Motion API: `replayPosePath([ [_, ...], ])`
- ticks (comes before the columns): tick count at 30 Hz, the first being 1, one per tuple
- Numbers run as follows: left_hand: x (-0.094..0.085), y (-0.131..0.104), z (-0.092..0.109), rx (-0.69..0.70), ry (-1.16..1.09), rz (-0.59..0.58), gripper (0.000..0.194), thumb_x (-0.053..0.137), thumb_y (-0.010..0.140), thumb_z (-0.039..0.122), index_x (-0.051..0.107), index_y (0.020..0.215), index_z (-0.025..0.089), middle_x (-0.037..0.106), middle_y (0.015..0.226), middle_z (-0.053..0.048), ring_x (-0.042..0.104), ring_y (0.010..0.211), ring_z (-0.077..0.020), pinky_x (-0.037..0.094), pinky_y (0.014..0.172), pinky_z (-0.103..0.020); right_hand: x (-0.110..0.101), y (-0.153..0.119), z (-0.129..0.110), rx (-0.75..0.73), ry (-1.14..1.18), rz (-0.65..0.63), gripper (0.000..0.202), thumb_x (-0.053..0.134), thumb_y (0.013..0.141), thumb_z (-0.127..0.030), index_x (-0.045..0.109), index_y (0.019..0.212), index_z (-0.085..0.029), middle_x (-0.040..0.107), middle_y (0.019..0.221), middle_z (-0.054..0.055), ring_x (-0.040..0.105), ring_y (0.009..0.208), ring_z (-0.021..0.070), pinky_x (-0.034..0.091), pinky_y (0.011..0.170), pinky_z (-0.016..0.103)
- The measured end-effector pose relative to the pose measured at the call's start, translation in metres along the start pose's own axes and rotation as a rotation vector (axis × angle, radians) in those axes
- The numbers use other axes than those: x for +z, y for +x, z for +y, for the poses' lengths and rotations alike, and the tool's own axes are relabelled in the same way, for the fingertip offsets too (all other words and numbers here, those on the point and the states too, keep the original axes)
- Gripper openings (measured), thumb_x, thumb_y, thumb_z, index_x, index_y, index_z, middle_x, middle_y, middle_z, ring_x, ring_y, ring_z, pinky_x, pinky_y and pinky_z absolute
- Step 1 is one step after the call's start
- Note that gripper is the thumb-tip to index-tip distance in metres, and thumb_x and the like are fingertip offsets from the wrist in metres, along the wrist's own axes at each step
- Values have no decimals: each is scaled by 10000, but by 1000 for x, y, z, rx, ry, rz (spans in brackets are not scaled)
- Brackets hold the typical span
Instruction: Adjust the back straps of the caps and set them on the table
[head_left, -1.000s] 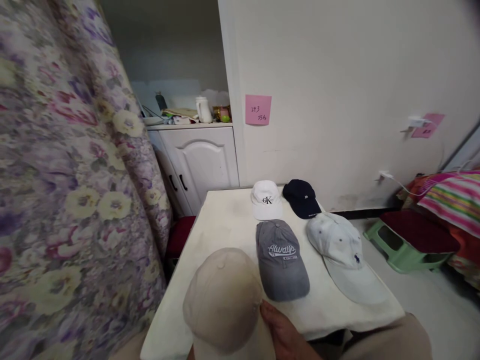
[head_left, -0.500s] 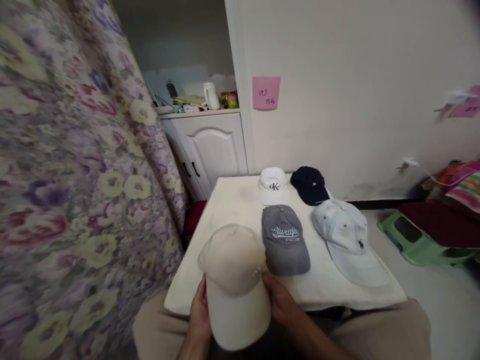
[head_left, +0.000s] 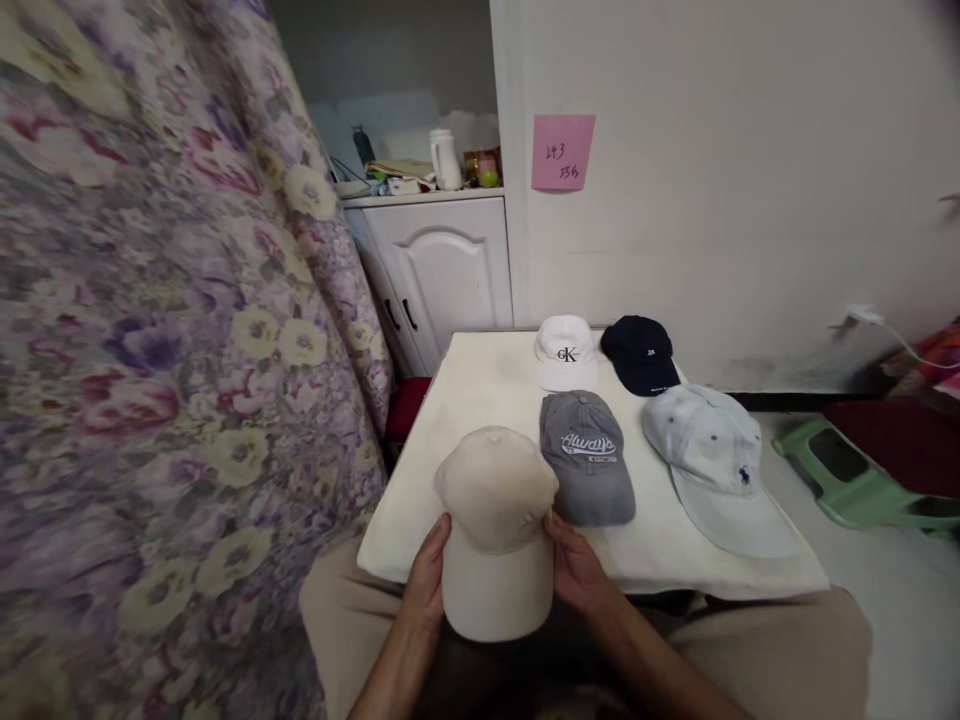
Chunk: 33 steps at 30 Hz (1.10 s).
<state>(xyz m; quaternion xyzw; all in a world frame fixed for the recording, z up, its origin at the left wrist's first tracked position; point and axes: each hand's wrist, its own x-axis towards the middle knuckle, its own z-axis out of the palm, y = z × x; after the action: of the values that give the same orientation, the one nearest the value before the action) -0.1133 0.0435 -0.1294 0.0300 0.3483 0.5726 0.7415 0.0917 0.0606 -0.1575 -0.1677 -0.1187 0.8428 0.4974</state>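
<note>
A beige baseball cap (head_left: 496, 495) is held between my two hands at the table's near edge, its brim toward me. My left hand (head_left: 429, 572) grips its left side where crown and brim meet; my right hand (head_left: 576, 570) grips the right side. The fingers of both hands are partly hidden beneath the cap. Just right of it lies a grey cap (head_left: 588, 460) with white "Always" lettering. Farther right is a pale blue cap (head_left: 709, 455) with a small dark emblem. Behind these sit a white cap (head_left: 566, 352) marked CK and a navy cap (head_left: 639, 355).
The caps lie on a small cream-covered table (head_left: 480, 385). A floral curtain (head_left: 165, 350) hangs close on the left. Behind stands a white cabinet (head_left: 450, 270) with a white jug (head_left: 445, 160) on top. A green stool (head_left: 825, 465) is on the floor at right.
My hands have drawn the beige cap slightly upward and to the right in view, and its brim looks more level. The whole view has shifted; the other caps stay in place on the table.
</note>
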Motion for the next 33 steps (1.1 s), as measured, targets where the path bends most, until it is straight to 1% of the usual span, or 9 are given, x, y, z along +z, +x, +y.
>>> replayPosePath([
  [3, 3, -5, 0, -5, 11, 49, 414, 641, 896, 214, 624, 1301, 135, 800, 1007, -106, 735, 1014, -320, 550, 975, -459, 0, 3, -2, -9, 4, 2, 336, 822, 741, -302, 730, 1051, -212, 800, 972, 35, 705, 1045, 255, 504, 981, 418],
  [8, 7, -10, 2, -43, 47, 45, 432, 631, 903, 260, 618, 1316, 135, 796, 1024, -111, 727, 1028, -339, 561, 948, -480, -1, 10, -5, 19, 20, 38, 381, 797, 754, -431, 728, 1055, -208, 800, 949, 56, 705, 1042, 278, 514, 960, 448],
  [13, 3, -10, 0, 6, 21, 55, 441, 630, 886, 176, 605, 1324, 130, 799, 1007, -111, 749, 968, -328, 576, 929, -472, 0, 16, -5, -42, 31, 81, 350, 844, 695, -366, 720, 988, -219, 797, 917, 34, 692, 1066, 281, 516, 952, 440],
  [17, -2, -9, 0, 39, 13, 40, 488, 678, 860, 192, 595, 1338, 146, 801, 1002, -105, 757, 934, -327, 583, 918, -467, 4, 19, -4, -71, 28, 90, 362, 849, 682, -364, 714, 989, -230, 790, 956, 32, 673, 1089, 283, 517, 947, 438],
  [20, -4, -7, 5, 25, 12, 51, 499, 688, 848, 198, 591, 1336, 155, 802, 1001, -96, 757, 935, -326, 584, 914, -465, 5, 21, -3, -106, -12, 97, 374, 836, 692, -393, 704, 1006, -236, 781, 986, 43, 663, 1094, 286, 517, 939, 440],
  [23, -6, -7, 8, 1, 19, 62, 439, 697, 837, 196, 637, 1270, 154, 803, 997, -100, 744, 983, -332, 568, 950, -467, 3, 24, -4, -116, -49, 86, 367, 826, 705, -407, 702, 1004, -233, 781, 952, 37, 673, 1070, 277, 519, 938, 429],
  [25, -8, -11, 6, 18, 20, 61, 346, 708, 816, 156, 695, 1162, 165, 808, 970, -90, 730, 1029, -330, 542, 996, -463, 1, 25, -7, -115, -56, 78, 356, 825, 713, -398, 706, 1001, -226, 783, 917, 33, 685, 1045, 265, 521, 937, 413],
  [28, -13, -24, -1, 13, 58, 6, 297, 742, 747, 63, 741, 1023, 170, 807, 986, -84, 697, 1109, -328, 495, 1060, -440, -1, 27, -13, -123, -38, 80, 314, 827, 717, -357, 712, 979, -229, 784, 861, 15, 704, 992, 246, 526, 926, 387],
  [33, -16, -49, -5, -42, 207, -113, 442, 812, 658, 46, 744, 1074, 177, 780, 1100, -105, 665, 1160, -356, 497, 1056, -448, 7, 28, -17, -104, -2, 68, 270, 839, 700, -298, 720, 931, -224, 785, 808, -11, 720, 870, 232, 538, 906, 390],
])
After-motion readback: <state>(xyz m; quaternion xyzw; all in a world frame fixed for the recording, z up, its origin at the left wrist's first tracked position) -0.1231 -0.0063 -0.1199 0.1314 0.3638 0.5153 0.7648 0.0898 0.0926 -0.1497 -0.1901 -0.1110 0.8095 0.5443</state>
